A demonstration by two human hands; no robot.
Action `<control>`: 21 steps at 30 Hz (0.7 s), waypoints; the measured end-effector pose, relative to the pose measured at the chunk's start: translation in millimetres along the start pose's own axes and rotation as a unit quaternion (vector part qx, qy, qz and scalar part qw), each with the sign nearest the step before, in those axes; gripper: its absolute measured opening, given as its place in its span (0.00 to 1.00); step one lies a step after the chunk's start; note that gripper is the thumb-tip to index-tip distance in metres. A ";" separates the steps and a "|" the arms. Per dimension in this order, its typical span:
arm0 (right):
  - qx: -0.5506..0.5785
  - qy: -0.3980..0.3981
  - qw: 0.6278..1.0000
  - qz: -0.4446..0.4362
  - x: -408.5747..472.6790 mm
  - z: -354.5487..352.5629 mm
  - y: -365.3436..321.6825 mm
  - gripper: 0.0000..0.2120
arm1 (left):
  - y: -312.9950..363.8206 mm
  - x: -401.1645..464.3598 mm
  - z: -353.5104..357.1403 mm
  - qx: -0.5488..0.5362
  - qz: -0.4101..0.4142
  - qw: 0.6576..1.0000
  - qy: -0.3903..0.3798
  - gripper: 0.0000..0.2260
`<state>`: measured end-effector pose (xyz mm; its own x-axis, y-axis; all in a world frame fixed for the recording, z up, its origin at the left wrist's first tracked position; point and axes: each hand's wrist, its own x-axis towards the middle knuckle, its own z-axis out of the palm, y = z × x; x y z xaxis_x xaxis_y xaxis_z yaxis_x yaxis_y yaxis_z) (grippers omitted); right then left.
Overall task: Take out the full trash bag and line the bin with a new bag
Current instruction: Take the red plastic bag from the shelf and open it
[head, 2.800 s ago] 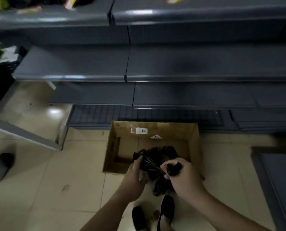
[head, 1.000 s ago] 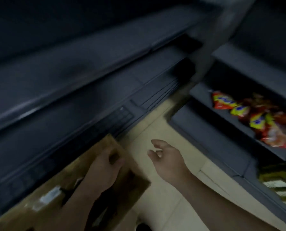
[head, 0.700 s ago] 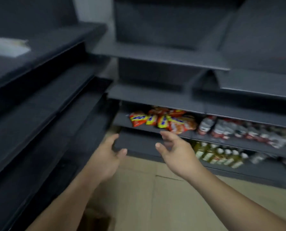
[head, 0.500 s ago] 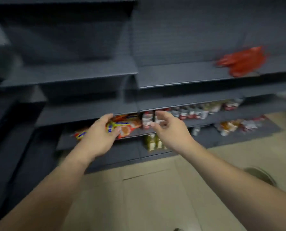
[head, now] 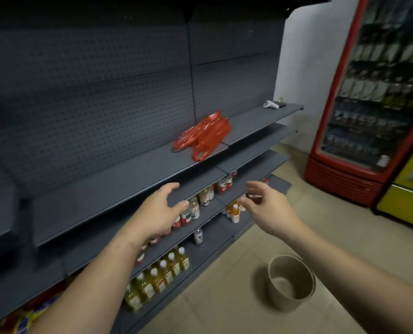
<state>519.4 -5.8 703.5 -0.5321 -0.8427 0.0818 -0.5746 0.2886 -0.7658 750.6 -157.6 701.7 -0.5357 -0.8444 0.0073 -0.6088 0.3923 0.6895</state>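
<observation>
A round beige bin (head: 291, 283) stands on the floor at lower right, with no bag in it. A crumpled red plastic bag (head: 203, 136) lies on a dark shelf (head: 118, 186) above and to the left of it. My left hand (head: 161, 212) is stretched out in front of the shelving, fingers apart, holding nothing. My right hand (head: 264, 204) is beside it, also open and empty. Both hands are below and short of the red bag. The black trash bag and its cardboard box are out of view.
Lower shelves carry rows of drink bottles (head: 157, 278) and snack packets (head: 29, 314). A red drinks fridge (head: 374, 92) and a yellow cabinet (head: 407, 206) stand at right. A small white device (head: 270, 104) lies at the shelf's far end. Tan tiled floor (head: 215, 307) surrounds the bin.
I let go of the black bag at the cardboard box and turned right. The red bag, bin and fridge came into view; both empty hands stayed raised.
</observation>
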 end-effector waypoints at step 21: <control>-0.017 -0.010 0.996 0.083 389.2 156.3 86.0 0.27 | -71.3 475.4 60.4 0.080 0.005 0.997 0.007 0.29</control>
<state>360.0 -379.9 569.8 -0.6091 -0.7911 -0.0565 -0.5015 0.4394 -0.7453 504.0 -564.9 612.3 -0.5347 -0.8447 0.0240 -0.6899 0.4528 0.5648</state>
